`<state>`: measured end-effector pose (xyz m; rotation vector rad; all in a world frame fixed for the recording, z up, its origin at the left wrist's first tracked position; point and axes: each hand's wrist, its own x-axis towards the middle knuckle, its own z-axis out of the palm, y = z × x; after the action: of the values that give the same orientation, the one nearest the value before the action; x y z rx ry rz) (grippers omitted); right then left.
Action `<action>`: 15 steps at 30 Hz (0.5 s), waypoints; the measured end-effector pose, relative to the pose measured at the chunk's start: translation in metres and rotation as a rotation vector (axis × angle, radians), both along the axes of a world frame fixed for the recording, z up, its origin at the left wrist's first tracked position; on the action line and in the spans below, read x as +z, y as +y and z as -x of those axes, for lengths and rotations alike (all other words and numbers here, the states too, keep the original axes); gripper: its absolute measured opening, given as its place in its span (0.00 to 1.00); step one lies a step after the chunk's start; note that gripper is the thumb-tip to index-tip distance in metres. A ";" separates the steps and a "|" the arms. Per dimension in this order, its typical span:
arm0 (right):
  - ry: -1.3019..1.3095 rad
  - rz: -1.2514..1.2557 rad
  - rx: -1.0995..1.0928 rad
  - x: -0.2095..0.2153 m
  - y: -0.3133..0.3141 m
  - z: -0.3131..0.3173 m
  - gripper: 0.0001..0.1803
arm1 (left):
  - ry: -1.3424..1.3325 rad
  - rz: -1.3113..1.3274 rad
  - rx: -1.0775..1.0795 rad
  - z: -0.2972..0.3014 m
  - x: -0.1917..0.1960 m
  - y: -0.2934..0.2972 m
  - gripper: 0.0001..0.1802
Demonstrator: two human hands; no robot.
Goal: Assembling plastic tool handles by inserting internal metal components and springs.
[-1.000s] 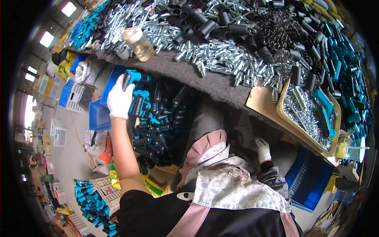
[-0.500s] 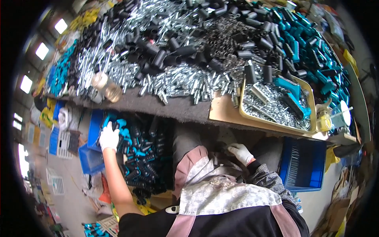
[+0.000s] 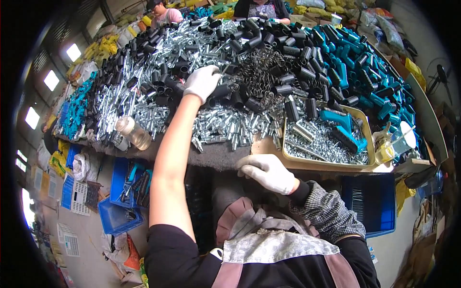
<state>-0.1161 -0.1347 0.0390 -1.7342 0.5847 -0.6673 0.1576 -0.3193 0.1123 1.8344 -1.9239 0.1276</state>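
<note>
My left hand (image 3: 202, 83), in a white glove, reaches far over the heaped bench. Its fingers are closed and bent down among black plastic tubes (image 3: 222, 91) and shiny metal rods (image 3: 192, 52); what they hold, if anything, is too small to make out. Just right of it lies a tangle of dark coil springs (image 3: 259, 72). My right hand (image 3: 267, 174), also gloved, is above the near bench edge, below the short metal pieces (image 3: 235, 127). Its fingers are curled together, and anything inside them is hidden.
A tray (image 3: 331, 161) of small metal parts stands right, beside a white cup (image 3: 403, 137) and teal housings (image 3: 384, 103). A clear bottle (image 3: 133, 133) leans at the left. Blue bins (image 3: 120, 216) sit below. Two people (image 3: 166, 15) are across the bench.
My left hand has moved from the bin of teal and black tools below the bench up onto the parts pile. My right hand has risen from near my lap to the bench edge.
</note>
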 end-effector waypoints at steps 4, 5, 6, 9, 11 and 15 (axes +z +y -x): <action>-0.060 0.432 -0.213 -0.021 -0.023 -0.024 0.10 | -0.183 -0.254 0.111 0.013 -0.012 -0.059 0.27; -0.014 0.352 -0.224 -0.026 -0.027 -0.024 0.09 | -0.197 -0.246 0.115 0.014 -0.016 -0.066 0.26; 0.032 0.272 -0.233 -0.029 -0.030 -0.024 0.09 | -0.208 -0.206 0.083 0.010 -0.019 -0.072 0.25; -0.019 0.269 -0.291 -0.038 -0.036 -0.017 0.09 | 0.030 -0.141 0.056 0.004 -0.005 -0.078 0.20; -0.015 0.231 -0.247 -0.032 -0.031 -0.024 0.09 | 0.433 0.165 0.006 -0.053 -0.007 -0.085 0.19; -0.018 0.303 -0.278 -0.036 -0.034 -0.024 0.09 | 0.362 0.128 -0.031 -0.067 0.013 -0.097 0.17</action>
<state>-0.0923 -0.1685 0.0032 -1.9417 0.7503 -1.0079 0.2249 -0.4168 0.1254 1.6154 -1.6512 -0.0848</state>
